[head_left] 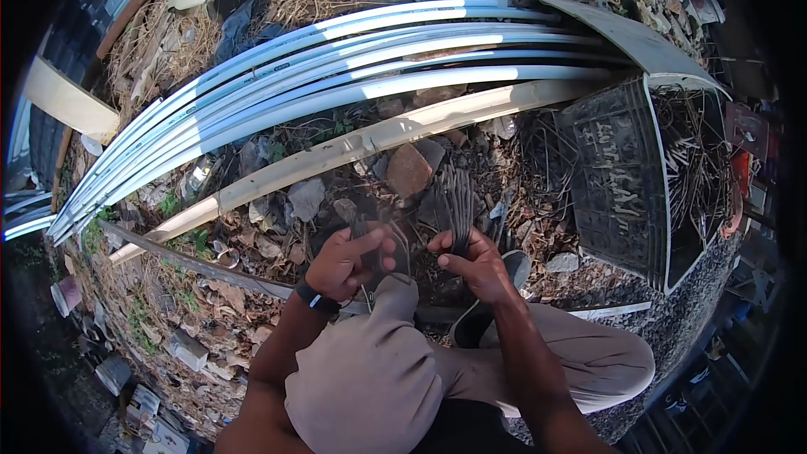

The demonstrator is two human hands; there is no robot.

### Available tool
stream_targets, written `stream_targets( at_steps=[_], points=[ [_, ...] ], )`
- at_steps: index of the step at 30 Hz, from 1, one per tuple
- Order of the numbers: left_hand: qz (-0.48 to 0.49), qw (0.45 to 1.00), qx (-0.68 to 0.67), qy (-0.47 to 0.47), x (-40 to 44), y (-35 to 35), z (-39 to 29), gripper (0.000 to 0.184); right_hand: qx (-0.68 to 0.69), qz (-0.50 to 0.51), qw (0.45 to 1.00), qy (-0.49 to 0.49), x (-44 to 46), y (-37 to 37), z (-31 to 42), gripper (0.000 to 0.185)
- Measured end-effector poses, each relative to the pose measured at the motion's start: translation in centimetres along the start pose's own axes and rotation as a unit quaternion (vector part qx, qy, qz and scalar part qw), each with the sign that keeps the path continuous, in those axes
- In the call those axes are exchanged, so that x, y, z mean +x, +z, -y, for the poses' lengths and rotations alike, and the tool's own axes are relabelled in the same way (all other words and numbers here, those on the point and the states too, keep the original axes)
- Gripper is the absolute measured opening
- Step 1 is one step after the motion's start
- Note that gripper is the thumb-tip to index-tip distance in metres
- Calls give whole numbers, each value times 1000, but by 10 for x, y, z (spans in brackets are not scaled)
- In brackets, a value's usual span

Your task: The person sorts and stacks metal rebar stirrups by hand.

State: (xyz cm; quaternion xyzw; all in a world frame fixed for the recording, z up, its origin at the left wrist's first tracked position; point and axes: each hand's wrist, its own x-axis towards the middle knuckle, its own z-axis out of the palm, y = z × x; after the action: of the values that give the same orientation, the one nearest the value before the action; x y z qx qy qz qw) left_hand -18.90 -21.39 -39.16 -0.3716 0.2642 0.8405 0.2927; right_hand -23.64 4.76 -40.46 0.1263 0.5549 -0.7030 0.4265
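My right hand (pixel 475 262) is closed around the lower end of a bundle of thin dark wires (pixel 458 197), which fans upward from the fingers. Opposite it, my left hand (pixel 349 261) is curled, with thumb and fingers bent together around a few thin wires (pixel 400 244). Those strands are blurred, and I cannot count them. Both hands are held above my bent knees, a short gap apart. A dark band circles my left wrist. Part of my shoe (pixel 516 269) shows beside the right hand.
Long white pipes (pixel 336 38) and a beige channel strip (pixel 370 141) stretch across the ground ahead. On the right, a dark open container (pixel 618 185) lies with many thin dark wires (pixel 693 151) in it. Stones (pixel 409 170), dry leaves and rubble surround me. A narrow strip (pixel 202 262) lies at left.
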Motion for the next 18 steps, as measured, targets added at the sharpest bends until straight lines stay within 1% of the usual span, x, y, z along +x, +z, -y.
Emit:
stream_targets(
  at_steps=[3,4,6,9,10,13,14,17,18],
  points=[
    [3,997,-69,-24,-12,3,-12,26,-11,71,997,7,-1,4,2,30],
    [14,996,-84,-27,-14,2,-14,30,-29,92,995,-8,-2,5,1,31],
    [19,994,-109,-6,-16,0,-15,31,-65,134,988,-39,-3,7,-2,32],
    [31,989,-143,16,-13,1,-15,30,-131,152,978,-48,-8,19,-6,39],
    [35,987,-155,23,-12,2,-15,29,-138,149,978,-46,-9,25,-4,48],
    [23,980,-199,18,-8,5,-17,28,-192,150,969,-42,-8,29,-15,55],
    [24,975,-219,24,-7,3,-16,28,-193,135,972,-24,-8,31,-18,52],
    [35,959,-280,36,0,-5,-10,27,-165,120,977,-59,-8,38,-16,38],
    [41,952,-300,39,1,-7,-9,27,-180,108,976,-55,-8,38,-17,37]
  ],
)
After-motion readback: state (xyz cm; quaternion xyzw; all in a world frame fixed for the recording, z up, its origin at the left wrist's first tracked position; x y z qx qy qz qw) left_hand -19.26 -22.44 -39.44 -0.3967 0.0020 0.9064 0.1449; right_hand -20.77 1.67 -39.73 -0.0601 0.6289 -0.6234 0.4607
